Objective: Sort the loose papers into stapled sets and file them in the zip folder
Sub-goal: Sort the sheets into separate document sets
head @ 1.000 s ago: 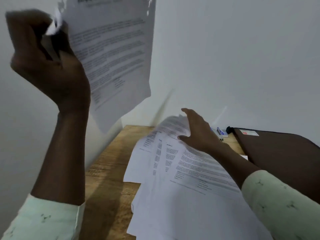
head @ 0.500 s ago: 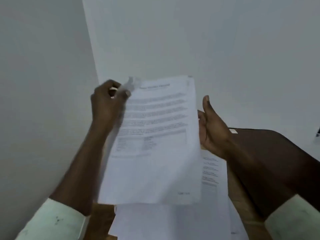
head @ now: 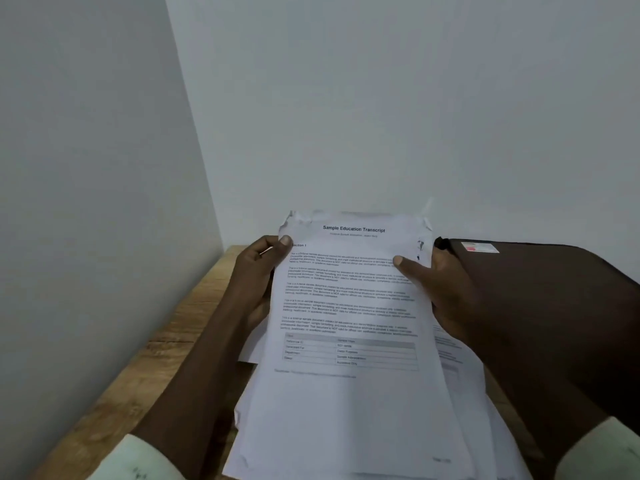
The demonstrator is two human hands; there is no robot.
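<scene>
I hold a printed paper set (head: 349, 306) headed "Sample Education Transcript" in front of me, above the table. My left hand (head: 258, 278) grips its left edge with the thumb on top. My right hand (head: 440, 289) grips its right edge the same way. The top corners of the set are crumpled. Under it lies a spread of loose white papers (head: 460, 382) on the table. The dark zip folder (head: 540, 282) lies flat at the right, with a small label near its far corner.
The wooden table (head: 166, 358) sits in a corner, with a white wall close on the left and another behind. Its bare wood shows along the left side. My pale sleeves cross the bottom corners of the view.
My left hand brought the paper set down from high at the left to the middle. My right hand left the papers on the table and took hold of the set's right edge.
</scene>
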